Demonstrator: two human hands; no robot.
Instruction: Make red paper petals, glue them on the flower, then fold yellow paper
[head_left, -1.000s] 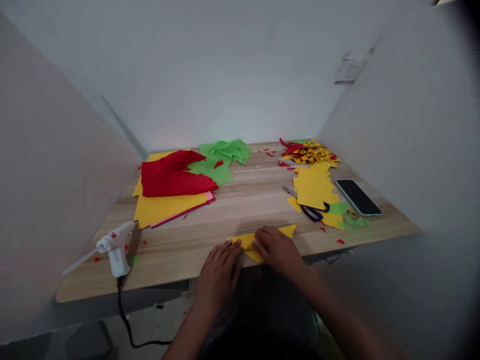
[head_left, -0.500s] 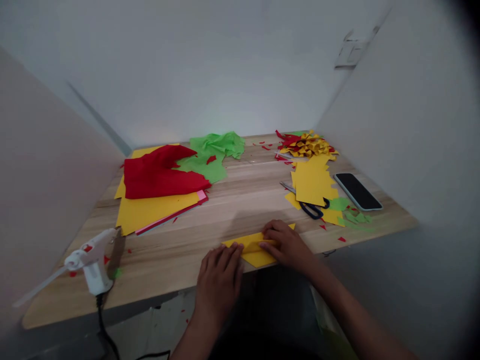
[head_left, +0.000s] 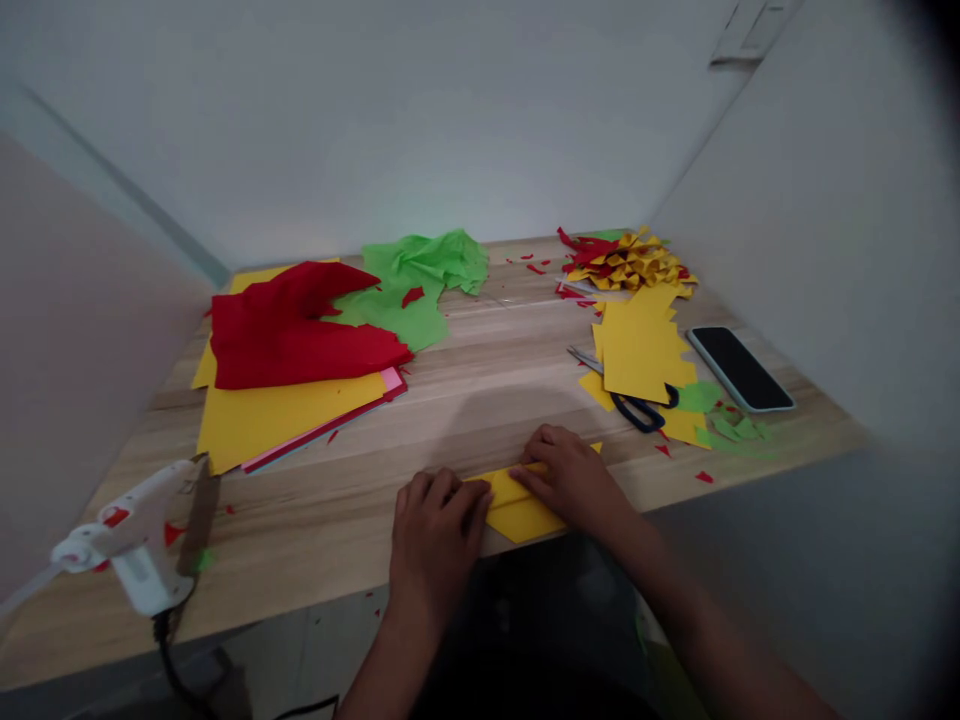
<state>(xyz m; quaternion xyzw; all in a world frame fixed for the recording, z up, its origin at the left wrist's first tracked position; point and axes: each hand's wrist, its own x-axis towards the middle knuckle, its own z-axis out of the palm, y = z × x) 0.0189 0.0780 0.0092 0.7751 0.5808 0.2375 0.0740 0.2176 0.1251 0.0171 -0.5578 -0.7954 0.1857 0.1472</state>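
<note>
A folded piece of yellow paper (head_left: 523, 515) lies at the front edge of the wooden table, with a crease and a raised flap along its length. My left hand (head_left: 436, 530) grips its left end, fingers curled and thumb against the near side. On the right part, my right hand (head_left: 574, 480) holds the fold, with its fingers bent over the far edge and its thumb on the flap. The paper under both sets of fingers is hidden. A pointed yellow corner sticks out past my right hand.
Left stand a white glue gun (head_left: 135, 540) with a cord and colored sheets (head_left: 285, 420) under red crepe paper (head_left: 300, 345). Green crepe paper (head_left: 420, 300) lies behind. At right are scissors (head_left: 637, 412), yellow cut pieces (head_left: 641, 345), folded yellow pieces (head_left: 637, 265) and a phone (head_left: 739, 368).
My right thumb and fingers have shifted slightly left along the fold, and my left fingers have curled more around the paper's end. The camera view has tilted down and moved closer.
</note>
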